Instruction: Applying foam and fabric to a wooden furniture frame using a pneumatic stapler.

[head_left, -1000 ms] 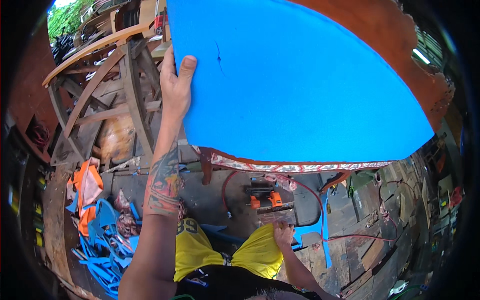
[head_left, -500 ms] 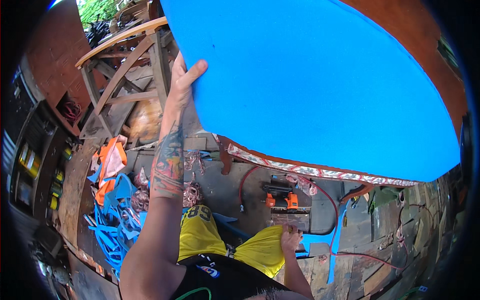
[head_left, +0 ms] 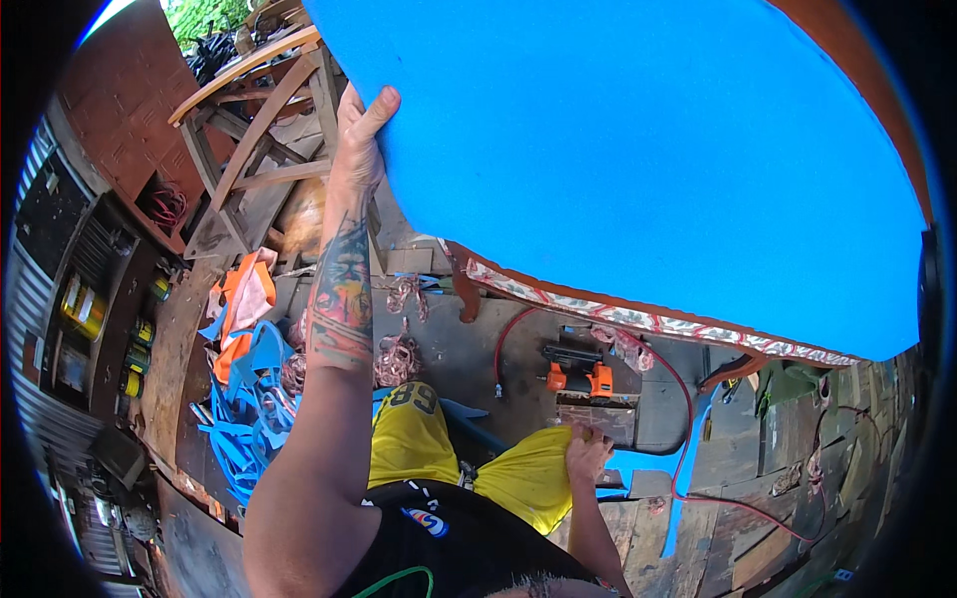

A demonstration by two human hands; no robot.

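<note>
A large flat sheet of bright blue foam [head_left: 638, 169] covers the wooden seat frame in front of me. Its near-left edge is gripped by my left hand [head_left: 361, 138], thumb on top and the other fingers hidden underneath. Floral fabric [head_left: 618, 317] shows below the foam along the frame's near side, above carved wooden legs [head_left: 466, 289]. Down by my knee, my right hand [head_left: 588, 453] has its fingers curled on the yellow shorts [head_left: 528, 476]. An orange and black staple gun [head_left: 578, 376] lies on the floor beneath the seat, apart from both hands.
A red air hose [head_left: 688, 429] loops across the plank floor. Blue foam offcuts [head_left: 239, 429] and orange scraps [head_left: 246, 294] are piled at left. A bare wooden chair frame [head_left: 264, 120] stands at far left, near a shelf with yellow cans [head_left: 85, 304].
The view has shifted slightly, so the floor things appear a little farther right. My left hand keeps its hold on the foam, and my right hand stays at the knee.
</note>
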